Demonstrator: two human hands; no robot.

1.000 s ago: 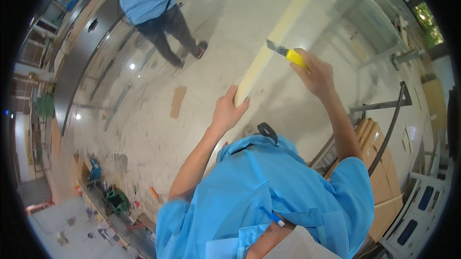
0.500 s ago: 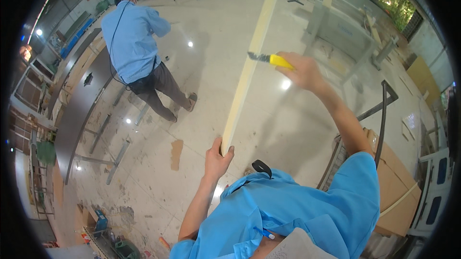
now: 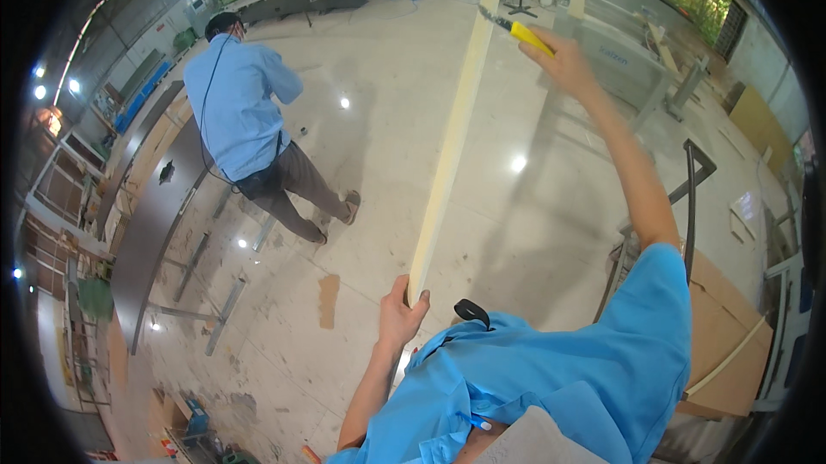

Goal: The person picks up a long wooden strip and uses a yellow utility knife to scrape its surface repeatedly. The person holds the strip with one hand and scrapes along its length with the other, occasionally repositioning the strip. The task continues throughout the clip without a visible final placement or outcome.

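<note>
A long, narrow, pale yellow strip (image 3: 456, 133) slants away from my body toward the top edge of the view. My left hand (image 3: 400, 318) is closed around its near end, thumb on one side and fingers on the other. My right hand (image 3: 564, 60) grips the yellow handle of a utility knife (image 3: 528, 36), arm stretched forward. The knife's dark blade lies at the strip far along its length; whether it cuts in or only touches cannot be made out. The strip's far end is outside the view.
A person in a blue shirt (image 3: 237, 103) stands at the left beside long dark panels (image 3: 159, 232) on metal supports. A grey machine (image 3: 602, 55) is at the far right. Cardboard (image 3: 723, 326) and a dark bent metal frame (image 3: 691, 197) are close to my right side.
My right hand has moved the knife farther away along the strip, and my arm is straighter. My left hand still holds the near end. The whole view has shifted slightly.
</note>
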